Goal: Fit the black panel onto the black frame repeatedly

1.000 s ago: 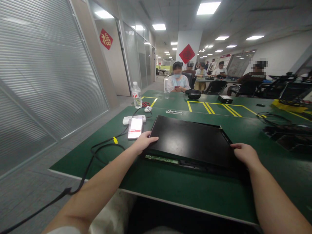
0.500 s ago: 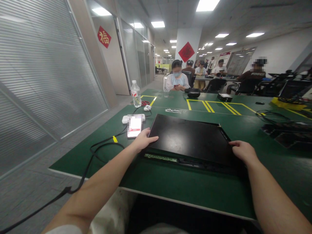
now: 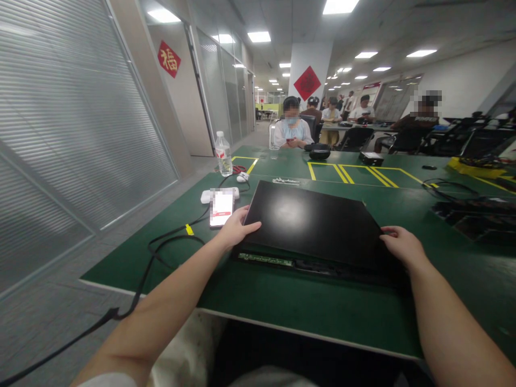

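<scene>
Fingers of the left hand (image 3: 236, 228) and right hand (image 3: 403, 248) are clamped on opposite side edges of the black panel (image 3: 310, 220), positioned over the bench (image 3: 290, 314), just beyond the circuit board (image 3: 266, 259).

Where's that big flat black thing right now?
In the head view, the black panel is to the right of the phone, held between the left hand and the right hand, with a green circuit strip showing along its near edge.

A flat black panel (image 3: 310, 220) tilts above a dark frame (image 3: 334, 270) bearing a green circuit board (image 3: 266, 260).
</scene>
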`<action>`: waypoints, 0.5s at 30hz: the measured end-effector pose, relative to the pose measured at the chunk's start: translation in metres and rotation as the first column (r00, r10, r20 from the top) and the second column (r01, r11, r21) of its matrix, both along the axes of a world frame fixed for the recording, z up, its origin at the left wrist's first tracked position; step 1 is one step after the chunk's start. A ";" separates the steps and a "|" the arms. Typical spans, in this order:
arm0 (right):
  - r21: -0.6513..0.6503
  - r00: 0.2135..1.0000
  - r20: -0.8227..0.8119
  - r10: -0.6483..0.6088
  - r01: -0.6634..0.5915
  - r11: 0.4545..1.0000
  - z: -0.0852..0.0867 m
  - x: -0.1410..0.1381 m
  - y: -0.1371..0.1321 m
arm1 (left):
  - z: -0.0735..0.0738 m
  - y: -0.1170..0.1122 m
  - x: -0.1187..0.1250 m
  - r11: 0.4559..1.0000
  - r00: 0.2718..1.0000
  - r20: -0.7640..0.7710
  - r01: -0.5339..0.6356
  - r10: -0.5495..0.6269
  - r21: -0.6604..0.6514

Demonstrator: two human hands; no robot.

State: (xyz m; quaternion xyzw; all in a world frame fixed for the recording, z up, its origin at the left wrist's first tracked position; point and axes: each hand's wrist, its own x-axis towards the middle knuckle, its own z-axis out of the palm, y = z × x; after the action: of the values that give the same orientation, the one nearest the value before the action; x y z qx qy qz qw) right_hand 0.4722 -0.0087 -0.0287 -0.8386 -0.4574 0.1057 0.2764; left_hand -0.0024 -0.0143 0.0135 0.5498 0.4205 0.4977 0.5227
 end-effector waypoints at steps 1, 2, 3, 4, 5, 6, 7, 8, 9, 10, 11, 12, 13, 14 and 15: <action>-0.003 1.000 -0.018 -0.010 0.010 1.000 0.002 -0.001 0.000 | 0.001 0.000 0.000 1.000 1.000 -0.006 0.002 -0.002 0.019; -0.008 0.999 -0.035 -0.014 0.014 1.000 0.004 -0.002 -0.001 | 0.001 0.000 0.000 0.999 1.000 -0.014 0.003 -0.002 0.036; -0.013 0.999 -0.048 -0.014 0.013 1.000 0.006 -0.003 -0.002 | 0.002 0.000 0.000 0.999 1.000 -0.022 0.003 -0.002 0.052; -0.015 0.998 -0.057 -0.009 0.008 1.000 0.008 -0.005 -0.003 | 0.002 0.000 -0.001 0.998 1.000 -0.027 0.001 0.001 0.067; -0.017 0.998 -0.065 -0.006 0.005 1.000 0.010 -0.006 -0.004 | 0.002 0.000 -0.001 0.997 1.000 -0.030 -0.002 0.005 0.078; -0.013 0.997 -0.076 -0.009 0.008 1.000 0.011 -0.007 -0.005 | 0.002 0.000 -0.001 0.996 1.000 -0.029 -0.007 0.009 0.086; -0.006 0.995 -0.094 -0.018 0.018 1.000 0.012 -0.008 -0.006 | 0.002 0.001 -0.001 0.996 1.000 -0.023 -0.011 0.013 0.091; 0.006 0.992 -0.121 -0.032 0.033 0.999 0.013 -0.010 -0.007 | 0.001 0.001 -0.001 0.996 1.000 -0.014 -0.014 0.015 0.093; 0.023 0.987 -0.156 -0.047 0.051 0.998 0.014 -0.011 -0.008 | 0.000 0.001 -0.001 0.996 1.000 -0.004 -0.012 0.013 0.093; 0.046 0.977 -0.202 -0.062 0.072 0.996 0.014 -0.012 -0.009 | 0.000 0.001 -0.001 0.996 1.000 0.006 -0.006 0.006 0.087; 0.068 0.963 -0.258 -0.075 0.095 0.993 0.013 -0.013 -0.010 | -0.001 0.001 -0.001 0.997 1.000 0.013 0.004 -0.005 0.076; 0.089 0.944 -0.317 -0.087 0.121 0.989 0.012 -0.013 -0.010 | -0.002 0.002 -0.002 0.998 1.000 0.019 0.012 -0.014 0.060; 0.107 0.922 -0.376 -0.093 0.142 0.984 0.011 -0.013 -0.009 | -0.003 0.002 -0.002 0.999 1.000 0.023 0.015 -0.015 0.041; 0.127 0.900 -0.426 -0.093 0.161 0.979 0.010 -0.011 -0.009 | -0.004 0.002 -0.002 1.000 1.000 0.025 0.005 -0.006 0.021; 0.153 0.884 -0.460 -0.085 0.173 0.973 0.008 -0.009 -0.008 | -0.005 0.002 -0.003 1.000 1.000 0.027 -0.012 0.011 0.003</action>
State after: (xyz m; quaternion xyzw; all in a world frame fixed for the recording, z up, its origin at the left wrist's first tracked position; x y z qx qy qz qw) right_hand 0.4628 -0.0165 -0.0205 -0.7898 -0.3318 0.2342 0.4597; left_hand -0.0051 -0.0122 0.0085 0.5416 0.4159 0.5086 0.5244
